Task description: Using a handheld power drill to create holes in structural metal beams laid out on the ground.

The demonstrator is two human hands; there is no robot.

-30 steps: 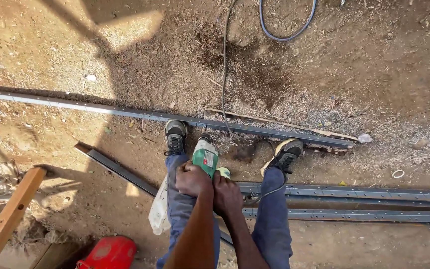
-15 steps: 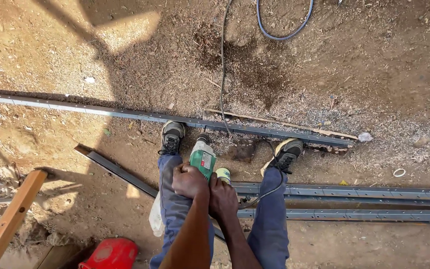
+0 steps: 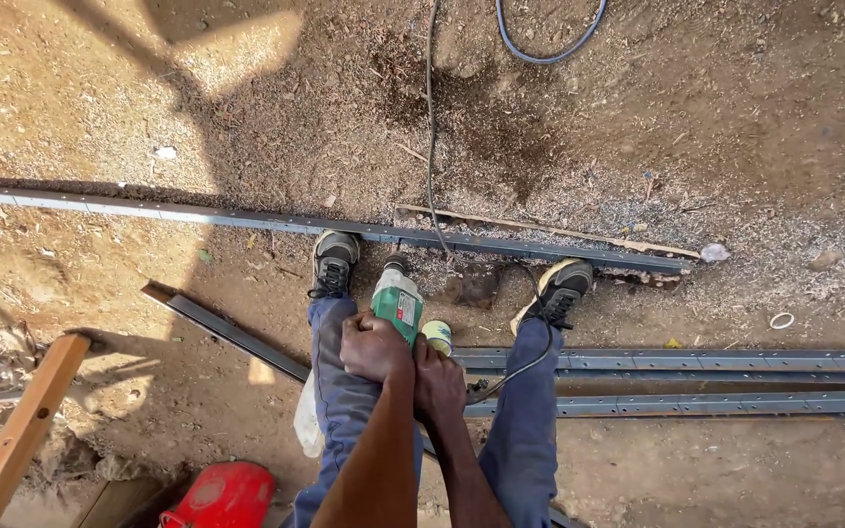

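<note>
Green power tool [image 3: 398,303], left hand [image 3: 376,348] fingers wrapped tight, right hand [image 3: 439,379] clasped behind

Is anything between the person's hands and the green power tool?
No. Both the left hand and the right hand are already wrapped around the green power tool, which points down toward the long metal bar. Nothing visible separates them.

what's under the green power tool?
Its tip points down at the long metal rail lying on the dirt between the shoes. The green power tool, held by the left hand and right hand, covers the contact point itself.
</note>
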